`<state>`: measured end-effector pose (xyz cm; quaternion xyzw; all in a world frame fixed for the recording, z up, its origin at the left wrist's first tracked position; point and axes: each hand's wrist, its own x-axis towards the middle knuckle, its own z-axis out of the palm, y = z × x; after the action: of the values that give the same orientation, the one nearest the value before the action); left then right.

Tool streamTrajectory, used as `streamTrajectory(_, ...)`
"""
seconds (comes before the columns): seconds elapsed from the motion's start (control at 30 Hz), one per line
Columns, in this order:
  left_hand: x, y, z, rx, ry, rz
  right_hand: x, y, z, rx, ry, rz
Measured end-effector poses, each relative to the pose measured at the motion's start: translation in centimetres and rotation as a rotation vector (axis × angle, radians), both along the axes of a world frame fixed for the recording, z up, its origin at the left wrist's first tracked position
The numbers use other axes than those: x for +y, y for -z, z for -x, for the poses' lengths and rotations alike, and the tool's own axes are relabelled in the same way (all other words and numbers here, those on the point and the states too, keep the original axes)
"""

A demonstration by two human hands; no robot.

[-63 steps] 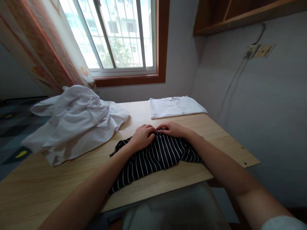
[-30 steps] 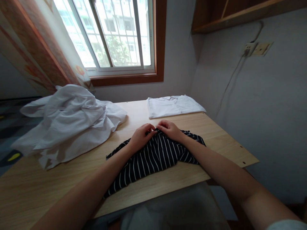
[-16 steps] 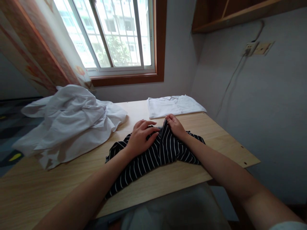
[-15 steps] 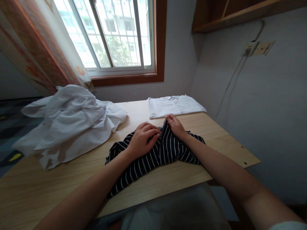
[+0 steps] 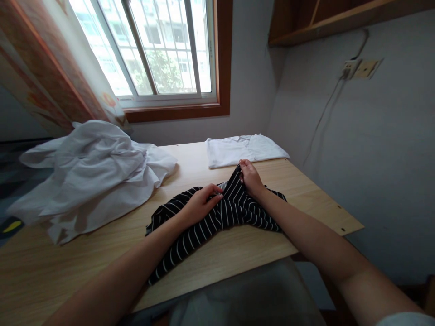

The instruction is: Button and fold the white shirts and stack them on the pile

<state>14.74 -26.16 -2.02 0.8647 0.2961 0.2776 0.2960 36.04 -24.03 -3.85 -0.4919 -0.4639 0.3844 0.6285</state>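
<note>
Black fabric garment with thin white stripes point(image 5: 217, 216), crumpled, lying on the near middle of the light wooden tabletop point(image 5: 84, 253). Far edge lifted into a peak, pinched at the top; middle pressed flat. One end trailing toward the near left edge, the other spread to the right.
</note>
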Motion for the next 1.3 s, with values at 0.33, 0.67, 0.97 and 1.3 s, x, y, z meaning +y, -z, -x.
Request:
streamTrajectory(0.33, -1.2, -0.7, -0.5, -0.027, -0.26, -0.172, 0.2, 0.0, -0.4, -0.064, 0.037, -0.032)
streamTrajectory(0.67, 0.0, -3.1, 1.3, -0.007, -0.329, -0.31, -2.1, -3.0, -0.7, -0.404, -0.056, -0.24)
streamTrajectory(0.97, 1.6, -3.2, 2.5, -0.134, -0.506, -0.366, -5.7, -4.9, 1.6, -1.114, -0.433, -0.497)
streamTrajectory(1.3, 1.6, -4.7, 2.9, 0.049, -0.444, -0.343, -5.7, -5.0, 1.8, -0.659, -0.225, -0.333)
